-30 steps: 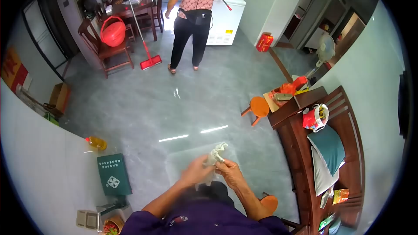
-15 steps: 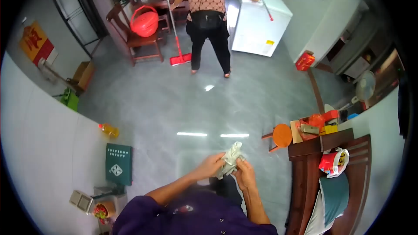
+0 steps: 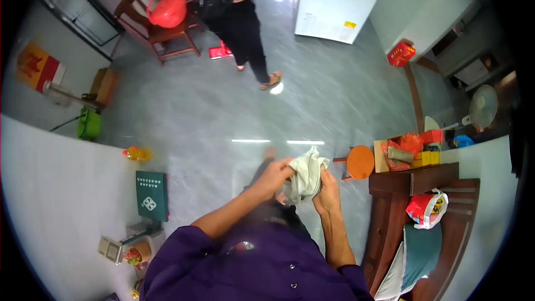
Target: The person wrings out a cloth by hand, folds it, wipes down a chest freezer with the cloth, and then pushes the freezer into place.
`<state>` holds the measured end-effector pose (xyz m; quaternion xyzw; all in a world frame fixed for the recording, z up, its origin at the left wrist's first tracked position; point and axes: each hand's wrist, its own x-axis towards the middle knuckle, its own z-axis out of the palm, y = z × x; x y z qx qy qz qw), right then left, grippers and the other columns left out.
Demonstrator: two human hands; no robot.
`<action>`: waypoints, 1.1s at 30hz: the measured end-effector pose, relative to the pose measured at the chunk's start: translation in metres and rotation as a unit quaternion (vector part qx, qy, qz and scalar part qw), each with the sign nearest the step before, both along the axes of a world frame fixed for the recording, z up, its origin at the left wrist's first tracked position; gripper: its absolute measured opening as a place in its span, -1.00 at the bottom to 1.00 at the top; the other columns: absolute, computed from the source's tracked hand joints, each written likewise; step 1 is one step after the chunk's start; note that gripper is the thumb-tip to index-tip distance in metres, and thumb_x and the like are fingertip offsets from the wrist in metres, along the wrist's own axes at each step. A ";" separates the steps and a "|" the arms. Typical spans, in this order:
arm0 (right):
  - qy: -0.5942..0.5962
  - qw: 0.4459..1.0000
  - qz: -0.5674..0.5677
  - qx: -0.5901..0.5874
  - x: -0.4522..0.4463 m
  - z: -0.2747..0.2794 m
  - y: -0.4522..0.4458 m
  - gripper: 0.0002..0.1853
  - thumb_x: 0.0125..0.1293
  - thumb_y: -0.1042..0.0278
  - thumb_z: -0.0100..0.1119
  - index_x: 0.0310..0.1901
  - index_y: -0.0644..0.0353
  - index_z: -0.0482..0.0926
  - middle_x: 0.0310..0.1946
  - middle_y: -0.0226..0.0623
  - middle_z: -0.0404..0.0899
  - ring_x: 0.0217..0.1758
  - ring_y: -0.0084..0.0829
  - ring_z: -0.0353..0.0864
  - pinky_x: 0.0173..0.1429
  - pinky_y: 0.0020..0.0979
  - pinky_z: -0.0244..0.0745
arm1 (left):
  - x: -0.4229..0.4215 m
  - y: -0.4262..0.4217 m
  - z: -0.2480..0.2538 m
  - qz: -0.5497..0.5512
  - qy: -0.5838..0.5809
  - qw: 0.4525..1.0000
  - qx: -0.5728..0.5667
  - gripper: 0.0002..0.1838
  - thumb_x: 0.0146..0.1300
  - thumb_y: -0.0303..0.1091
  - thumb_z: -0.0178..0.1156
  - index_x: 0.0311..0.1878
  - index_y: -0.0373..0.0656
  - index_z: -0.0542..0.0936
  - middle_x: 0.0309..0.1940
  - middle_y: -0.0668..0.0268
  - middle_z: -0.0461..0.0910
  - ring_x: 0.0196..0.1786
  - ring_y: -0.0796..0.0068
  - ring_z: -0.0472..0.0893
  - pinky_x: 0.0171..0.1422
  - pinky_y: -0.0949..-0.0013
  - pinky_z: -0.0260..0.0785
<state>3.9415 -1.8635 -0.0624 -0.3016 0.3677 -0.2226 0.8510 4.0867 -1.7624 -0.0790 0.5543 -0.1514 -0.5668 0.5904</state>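
A pale greenish-white cloth [image 3: 305,175], crumpled and partly spread, is held up in front of my body between both hands. My left hand [image 3: 275,177] pinches its left edge, fingers closed on the fabric. On the other side my right hand [image 3: 327,190] grips the right edge, with the thumb against the cloth and some fingers hidden behind it. Below the cloth the grey tiled floor [image 3: 212,111] and part of my own leg and foot show.
Ahead stands another person [image 3: 234,17] beside a red mop head [image 3: 220,51]. A white chest freezer [image 3: 334,8] is behind, and a red basket [image 3: 169,11] rests on a chair. An orange stool [image 3: 360,162] and wooden bench [image 3: 384,212] stand right; an oil bottle [image 3: 137,154] and green box [image 3: 151,196] left.
The cloth has opened out wider between my hands and risen slightly. The other person has turned and stepped to the left. My view has shifted, and my foot now shows ahead.
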 end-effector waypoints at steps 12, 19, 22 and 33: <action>-0.048 0.990 -0.119 0.055 0.052 0.020 -0.164 -0.58 0.60 0.08 -0.06 0.23 0.24 0.51 0.19 -0.20 0.60 0.23 -0.30 0.61 0.35 -0.25 0.50 | 0.119 -0.170 -0.002 0.033 0.316 0.938 -0.140 -0.44 0.44 -0.16 -0.16 0.34 -0.35 0.44 0.32 0.08 0.52 0.39 0.14 0.47 0.51 0.07 0.24; -0.128 0.974 -0.153 0.105 0.076 0.015 -0.211 -0.55 0.51 -0.02 0.10 0.23 0.13 0.52 0.22 -0.27 0.58 0.31 -0.27 0.55 0.43 -0.15 0.42 | 0.161 -0.224 0.007 -0.030 0.318 0.936 -0.150 -0.43 0.42 -0.18 0.06 0.38 -0.35 0.41 0.29 0.09 0.53 0.35 0.18 0.50 0.47 0.11 0.28; -0.107 0.978 -0.155 0.089 0.082 0.020 -0.223 -0.55 0.38 0.13 0.34 0.22 0.12 0.53 0.19 -0.26 0.60 0.28 -0.26 0.57 0.43 -0.13 0.44 | 0.145 -0.235 0.010 -0.049 0.076 0.996 -0.025 -0.52 0.41 -0.27 0.22 0.30 -0.32 0.49 0.16 0.20 0.61 0.19 0.39 0.57 0.31 0.28 0.41; 0.004 0.995 0.094 0.032 0.085 -0.006 -0.347 -0.52 0.35 0.31 0.32 0.21 0.38 0.50 0.03 -0.12 0.66 0.06 -0.26 0.70 0.12 -0.22 0.66 | 0.194 -0.338 0.013 -0.079 -0.203 0.975 -0.053 -0.74 0.48 -0.32 0.16 0.11 -0.23 0.62 -0.11 0.40 0.69 -0.11 0.66 0.62 0.00 0.49 0.50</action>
